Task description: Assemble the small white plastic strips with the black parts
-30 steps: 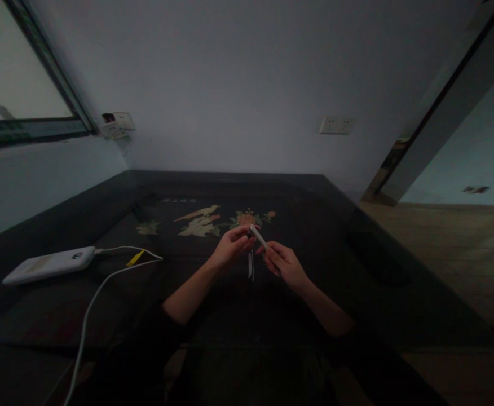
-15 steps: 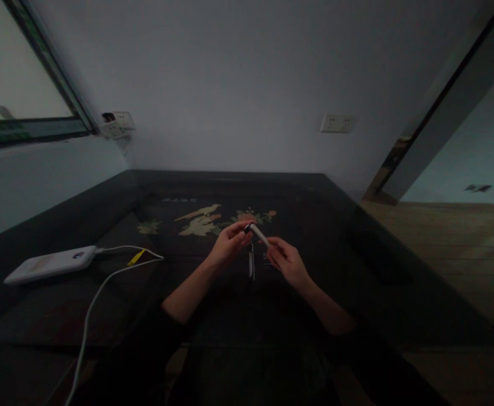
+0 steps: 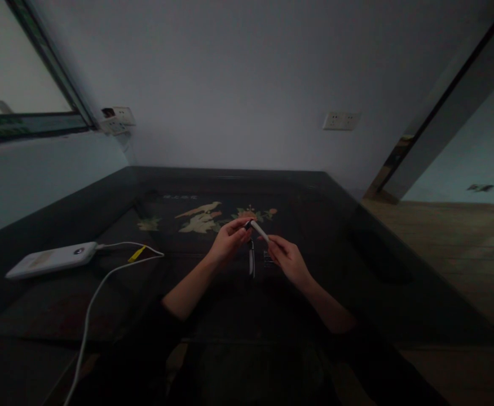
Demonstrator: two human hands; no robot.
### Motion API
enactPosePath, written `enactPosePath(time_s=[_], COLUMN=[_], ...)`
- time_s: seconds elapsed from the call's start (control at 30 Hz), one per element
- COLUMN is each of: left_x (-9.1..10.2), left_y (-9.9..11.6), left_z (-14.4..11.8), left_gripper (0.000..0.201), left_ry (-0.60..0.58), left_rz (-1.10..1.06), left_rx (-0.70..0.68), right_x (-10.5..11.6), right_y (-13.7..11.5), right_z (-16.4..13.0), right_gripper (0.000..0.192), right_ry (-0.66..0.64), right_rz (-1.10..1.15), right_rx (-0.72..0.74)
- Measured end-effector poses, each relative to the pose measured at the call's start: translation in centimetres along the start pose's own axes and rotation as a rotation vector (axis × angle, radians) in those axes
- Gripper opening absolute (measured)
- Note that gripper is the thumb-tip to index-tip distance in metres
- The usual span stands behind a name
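Note:
In the middle of the view, my left hand (image 3: pixel 229 239) pinches a small dark piece (image 3: pixel 248 225) with thumb and fingers. From that piece a pale, slim strip (image 3: pixel 259 230) slopes down to my right hand (image 3: pixel 287 258), whose fingers are closed on its lower end. Together they look like a watch with a light strap, though the dim light hides the detail. Just below, between the hands, a second narrow strip (image 3: pixel 251 264) with a pale face and dark edge points toward me; whether it hangs from the dark piece or lies on the table I cannot tell.
Beneath the hands is a dark glossy table (image 3: pixel 314 208) with a bird-and-flower picture (image 3: pixel 198 219). At the left lies a white power bank (image 3: pixel 52 260); its white cable (image 3: pixel 88 316), with a yellow tag (image 3: pixel 136 254), runs off the near edge. A wall stands behind.
The view has shifted slightly. Both hands keep nearly the same pose, still holding the dark piece and the pale strip.

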State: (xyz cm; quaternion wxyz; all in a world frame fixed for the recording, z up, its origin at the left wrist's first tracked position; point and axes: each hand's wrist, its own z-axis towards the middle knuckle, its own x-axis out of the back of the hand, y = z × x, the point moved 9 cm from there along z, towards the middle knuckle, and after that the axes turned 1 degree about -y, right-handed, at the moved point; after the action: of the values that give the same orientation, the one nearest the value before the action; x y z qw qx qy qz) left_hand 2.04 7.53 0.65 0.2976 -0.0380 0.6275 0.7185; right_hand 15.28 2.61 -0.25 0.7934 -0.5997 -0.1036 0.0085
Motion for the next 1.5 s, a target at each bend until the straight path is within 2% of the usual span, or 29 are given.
enactPosePath(time_s=[0.2,0.67,0.97,1.5], left_x=[0.3,0.3,0.6,-0.3], left_y=[0.0,-0.3,-0.9,-0.2], left_z=[0.2,0.2,0.4,0.0], left_gripper=[0.05,0.049,0.049,0.047], left_ry=[0.029,0.021,0.0,-0.019], left_rz=[-0.038,-0.065,-0.047,-0.108], left_rx=[-0.013,0.009,0.011,0.015], right_x=[0.5,0.4,1.0,1.2], right_y=[-0.4,-0.6,-0.8,-0.9], right_z=[0.0,0.0,0.0,-0.1], right_gripper=[0.04,0.04,0.038,0.04], right_ry=[0.038,0.03,0.1,0.118], right_rz=[-0.036,-0.092,-0.148,-0.157], right_rx=[0.033,0.04,0.064,0.064])
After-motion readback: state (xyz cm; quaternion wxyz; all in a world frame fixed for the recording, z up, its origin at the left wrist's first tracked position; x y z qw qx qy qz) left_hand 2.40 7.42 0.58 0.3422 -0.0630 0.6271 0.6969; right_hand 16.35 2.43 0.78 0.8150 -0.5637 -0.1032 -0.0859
